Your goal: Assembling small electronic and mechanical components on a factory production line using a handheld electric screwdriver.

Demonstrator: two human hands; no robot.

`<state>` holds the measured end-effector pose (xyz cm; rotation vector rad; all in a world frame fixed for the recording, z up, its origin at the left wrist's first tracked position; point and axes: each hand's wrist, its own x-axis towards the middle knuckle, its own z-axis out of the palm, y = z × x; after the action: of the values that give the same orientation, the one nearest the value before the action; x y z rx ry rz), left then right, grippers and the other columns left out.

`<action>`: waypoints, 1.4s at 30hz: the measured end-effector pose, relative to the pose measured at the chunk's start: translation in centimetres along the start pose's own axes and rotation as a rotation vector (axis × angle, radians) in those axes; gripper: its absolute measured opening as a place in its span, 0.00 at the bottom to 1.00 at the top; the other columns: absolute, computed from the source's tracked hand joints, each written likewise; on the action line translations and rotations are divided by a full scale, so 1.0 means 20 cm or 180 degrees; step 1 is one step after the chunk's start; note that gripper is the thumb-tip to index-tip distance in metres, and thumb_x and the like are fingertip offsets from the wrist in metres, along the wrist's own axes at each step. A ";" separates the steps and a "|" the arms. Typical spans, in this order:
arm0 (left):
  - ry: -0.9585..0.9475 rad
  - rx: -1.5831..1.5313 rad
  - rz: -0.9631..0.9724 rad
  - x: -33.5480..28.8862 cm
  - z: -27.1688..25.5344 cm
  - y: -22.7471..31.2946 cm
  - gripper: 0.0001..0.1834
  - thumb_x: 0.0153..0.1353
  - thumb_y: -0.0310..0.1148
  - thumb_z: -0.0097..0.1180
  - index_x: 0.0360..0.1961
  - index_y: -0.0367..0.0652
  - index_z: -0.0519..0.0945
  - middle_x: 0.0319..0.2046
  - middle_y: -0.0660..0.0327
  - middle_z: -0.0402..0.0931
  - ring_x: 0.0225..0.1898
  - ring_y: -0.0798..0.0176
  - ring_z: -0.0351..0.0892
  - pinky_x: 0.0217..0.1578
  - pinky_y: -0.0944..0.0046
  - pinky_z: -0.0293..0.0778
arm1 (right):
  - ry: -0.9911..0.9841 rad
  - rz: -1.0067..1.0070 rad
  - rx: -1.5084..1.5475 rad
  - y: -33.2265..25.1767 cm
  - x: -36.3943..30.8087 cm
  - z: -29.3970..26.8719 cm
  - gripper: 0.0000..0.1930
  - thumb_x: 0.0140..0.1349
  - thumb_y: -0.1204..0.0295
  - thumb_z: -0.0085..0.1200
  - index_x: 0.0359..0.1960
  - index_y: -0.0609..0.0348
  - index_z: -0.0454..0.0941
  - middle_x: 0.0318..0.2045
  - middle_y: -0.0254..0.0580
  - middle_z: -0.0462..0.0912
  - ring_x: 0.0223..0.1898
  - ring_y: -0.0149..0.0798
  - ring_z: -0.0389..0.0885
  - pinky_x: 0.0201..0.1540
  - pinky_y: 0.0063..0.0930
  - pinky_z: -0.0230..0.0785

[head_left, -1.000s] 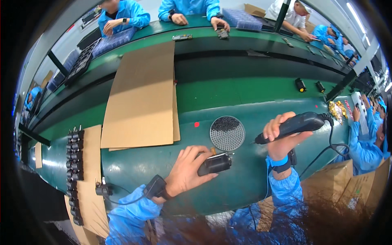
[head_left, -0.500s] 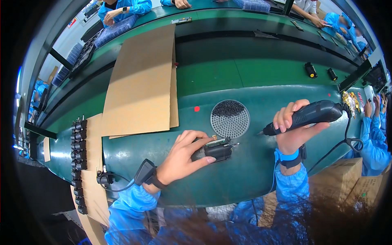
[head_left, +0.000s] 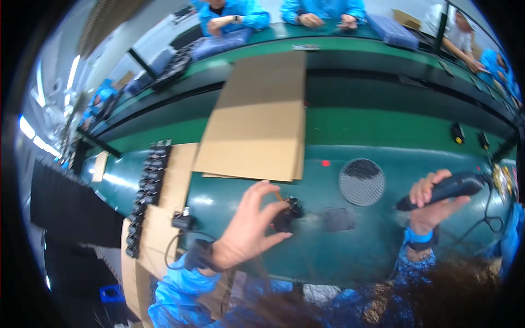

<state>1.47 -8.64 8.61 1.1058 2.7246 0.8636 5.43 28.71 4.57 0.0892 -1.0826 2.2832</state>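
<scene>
In my right hand is a black corded electric screwdriver, its tip pointing left and apart from any part. My left hand has its thumb and fingers around a small black device with a thin orange-brown piece at its top; motion blurs the details. Right of that device, a dark rectangular pad lies on the green table. Beyond the pad sits a round perforated tray, with small dark pieces in its far part. Both wrists wear bands, the left one with a cable.
Large cardboard sheets lie at the middle back. A row of black devices stands on a cardboard strip at left, with another black device beside it. Two black-and-yellow devices rest at far right. Co-workers sit across the table.
My view has swung left. My left hand has carried the black device leftward, off the dark pad. My right hand still grips the screwdriver.
</scene>
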 end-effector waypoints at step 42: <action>0.2172 0.1516 -0.2421 -1.08 -0.48 -0.83 0.36 0.53 0.39 0.70 0.62 0.40 0.73 0.56 0.48 0.71 0.57 0.43 0.73 0.59 0.50 0.71 | -0.0305 -0.0101 -0.0179 0.06 0.03 -0.14 0.38 0.65 0.28 0.42 0.44 0.58 0.67 0.21 0.32 0.66 0.17 0.25 0.64 0.19 0.19 0.58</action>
<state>4.63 -37.08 4.94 -0.3641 3.5591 0.5214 4.75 30.37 2.04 0.1938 -1.1851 2.2380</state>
